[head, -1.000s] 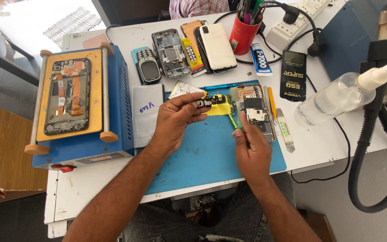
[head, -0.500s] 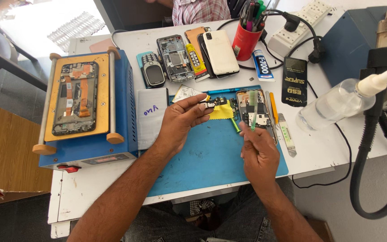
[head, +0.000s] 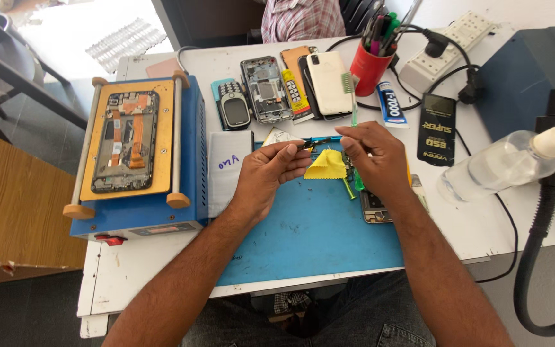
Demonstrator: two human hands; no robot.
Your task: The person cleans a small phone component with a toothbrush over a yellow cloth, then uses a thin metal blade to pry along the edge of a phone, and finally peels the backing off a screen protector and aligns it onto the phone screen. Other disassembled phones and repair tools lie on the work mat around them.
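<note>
My left hand (head: 268, 177) pinches a small dark part (head: 311, 146) between thumb and fingertips, above a yellow cloth (head: 326, 167) on the blue work mat (head: 316, 231). Close to its right, my right hand (head: 375, 160) grips a green-and-white toothbrush (head: 349, 90) whose bristled head points away from me. The two hands' fingertips almost meet over the mat's far edge. A green-handled tool (head: 349, 187) lies by the cloth. An opened phone body (head: 375, 213) lies partly hidden under my right wrist.
A blue heating machine (head: 187, 160) carrying a phone frame stands at the left. Several phones (head: 271, 90), a red tool cup (head: 367, 69), a power strip (head: 457, 42), a glue tube (head: 390, 103) and a black packet (head: 436, 128) line the back. A spray bottle (head: 502, 168) and a black hose (head: 550, 257) are at the right.
My right hand has left the mat's near right and risen to meet the left hand, now with the toothbrush in it. The left hand stayed holding the small part.
</note>
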